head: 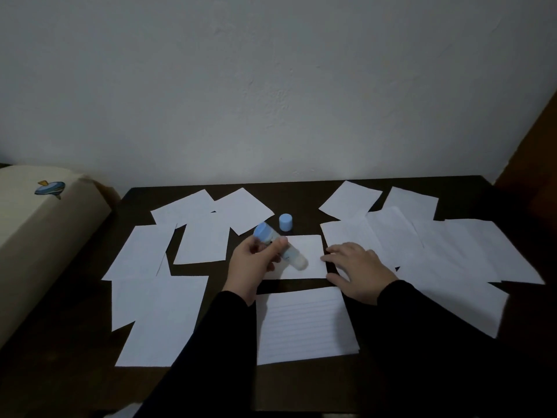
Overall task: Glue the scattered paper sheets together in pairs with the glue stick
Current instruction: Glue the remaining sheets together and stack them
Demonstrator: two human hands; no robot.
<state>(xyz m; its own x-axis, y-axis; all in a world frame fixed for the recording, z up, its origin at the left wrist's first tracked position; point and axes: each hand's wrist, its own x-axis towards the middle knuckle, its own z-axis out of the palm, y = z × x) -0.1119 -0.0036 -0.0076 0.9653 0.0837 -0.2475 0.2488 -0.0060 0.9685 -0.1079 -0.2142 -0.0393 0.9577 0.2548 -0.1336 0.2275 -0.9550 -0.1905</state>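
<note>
My left hand [254,263] grips an uncapped glue stick [278,248] with a blue base, tilted so its white glue tip lies on a small white sheet [310,251] in the middle of the dark table [301,190]. My right hand [358,271] rests with straight fingers at that sheet's right edge. The stick's blue cap [285,222] stands upright just behind the sheet. A lined sheet [304,324] lies in front, near me. Several more white sheets lie scattered to the left [156,309] and right [446,267].
A cream cushioned object [36,236] with a small blue picture stands against the table's left side. A pale wall [271,86] rises directly behind the table. A brown wooden surface [533,164] shows at the right edge.
</note>
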